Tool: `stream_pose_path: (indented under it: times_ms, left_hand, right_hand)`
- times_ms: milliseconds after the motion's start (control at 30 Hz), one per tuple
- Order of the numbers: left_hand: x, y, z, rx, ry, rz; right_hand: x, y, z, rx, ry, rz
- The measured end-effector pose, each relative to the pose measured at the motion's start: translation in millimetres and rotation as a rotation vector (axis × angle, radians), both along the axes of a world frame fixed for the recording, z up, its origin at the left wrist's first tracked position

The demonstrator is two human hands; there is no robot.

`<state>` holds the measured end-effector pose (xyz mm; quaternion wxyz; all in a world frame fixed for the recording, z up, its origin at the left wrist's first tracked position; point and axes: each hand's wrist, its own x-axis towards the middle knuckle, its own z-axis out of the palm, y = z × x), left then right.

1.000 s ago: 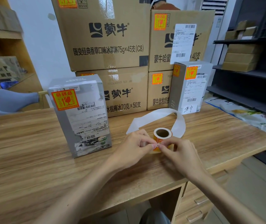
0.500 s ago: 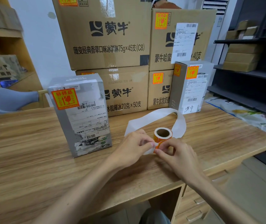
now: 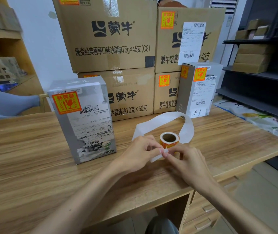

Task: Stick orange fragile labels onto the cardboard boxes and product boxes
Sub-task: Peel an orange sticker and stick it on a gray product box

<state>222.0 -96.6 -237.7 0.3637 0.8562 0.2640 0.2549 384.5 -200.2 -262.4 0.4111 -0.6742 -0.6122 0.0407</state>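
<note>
Both hands meet near the front of the wooden table (image 3: 25, 149), just in front of the label roll (image 3: 169, 140), which stands on end with its cardboard core facing up. The left hand (image 3: 140, 153) and the right hand (image 3: 191, 163) each pinch, thumb against forefinger, the free end of the white backing strip (image 3: 188, 130) where it leaves the roll. Whether an orange label is lifted between the fingertips cannot be told. The rest of the strip curls in a loose loop behind the roll. To the left, a gray product box (image 3: 87, 125) stands upright with 1 orange fragile label (image 3: 66, 103) on its upper left corner. A white product box (image 3: 202, 92) stands at the back right and carries 2 such labels. Behind them, 4 cardboard boxes (image 3: 107, 39) are stacked 2 on 2. Whole orange labels show on the 2 right ones, and only parts of labels show on the 2 left ones.
</note>
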Motion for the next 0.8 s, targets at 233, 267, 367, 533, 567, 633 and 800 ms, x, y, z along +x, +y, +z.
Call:
stream_pose_path:
  times_ms: [233, 267, 367, 533, 567, 633, 800]
  left_hand:
    - [-2.5, -0.5, 3.1, -0.023, 0.006, -0.027]
    - [-2.8, -1.0, 4.2, -0.019, 0.010, -0.032]
    - [-3.2, -2.1, 5.7, -0.003, 0.019, -0.020]
    - [-5.1, 1.4, 4.4, 0.035, 0.040, 0.044]
    - [-5.9, 2.8, 4.5, 0.047, 0.050, 0.053]
    - [-7.9, 4.5, 5.4, 0.068, 0.064, 0.063]
    - [-8.0, 5.1, 5.6, 0.082, 0.055, 0.077]
  right_hand:
    - [7.9, 0.4, -0.2, 0.021, 0.117, 0.109]
    - [8.3, 0.6, -0.6, 0.018, 0.117, 0.110]
    - [7.9, 1.2, -2.2, 0.023, 0.114, 0.093]
    - [7.1, 0.9, -1.7, 0.023, 0.158, 0.059]
    - [6.4, 0.4, -1.2, 0.021, 0.163, 0.056]
    - [4.8, -0.3, -1.0, 0.009, 0.158, 0.051]
    - [3.8, 0.0, 0.2, 0.011, 0.157, 0.049]
